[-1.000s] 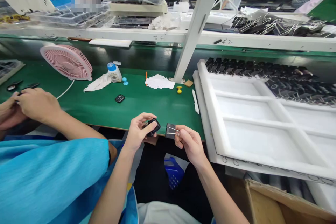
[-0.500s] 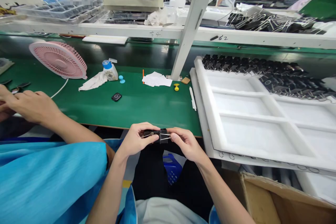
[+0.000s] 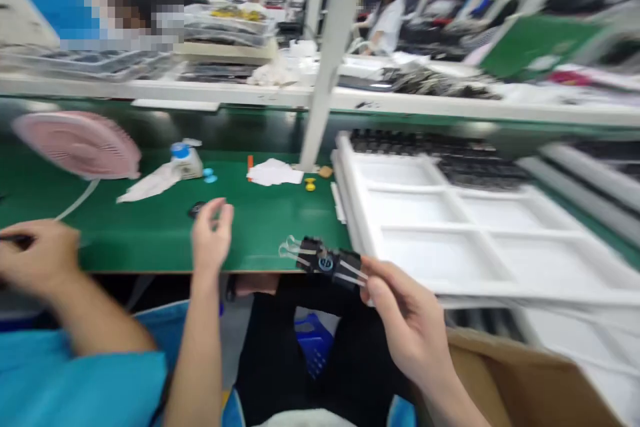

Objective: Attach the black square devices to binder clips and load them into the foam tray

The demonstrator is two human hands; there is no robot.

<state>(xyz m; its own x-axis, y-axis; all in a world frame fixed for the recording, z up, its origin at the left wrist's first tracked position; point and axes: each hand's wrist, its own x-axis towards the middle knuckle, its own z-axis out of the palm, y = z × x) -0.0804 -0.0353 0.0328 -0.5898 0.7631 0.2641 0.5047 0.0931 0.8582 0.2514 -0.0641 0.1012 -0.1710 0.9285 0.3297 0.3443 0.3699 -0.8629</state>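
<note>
My right hand [image 3: 407, 320] grips the wire handle of a black binder clip [image 3: 347, 267] between thumb and fingers. That clip is clamped on a small dark part with a round pale-ringed face [image 3: 325, 263]. A second black binder clip [image 3: 309, 252] bites the part from the left, its wire handles sticking out. The whole piece hangs in the air at the bench's front edge. My left hand [image 3: 213, 237] is raised apart from it, nothing in it, thumb and fingers parted. Behind its fingers, a small black watch-like piece [image 3: 195, 210] lies partly hidden on the green bench [image 3: 270, 220].
Right of me lies a white foam tray [image 3: 440, 227] with rows of black clips [image 3: 480, 167] at its back. A pink fan [image 3: 80, 147], a bottle [image 3: 186, 161] and white paper [image 3: 275, 172] stand or lie on the bench. A co-worker's hand [image 3: 43, 257] is at left.
My left hand has let go of the clipped part and moved left and up. My right hand holds it alone, now further right. The view has turned right and tilted up.
</note>
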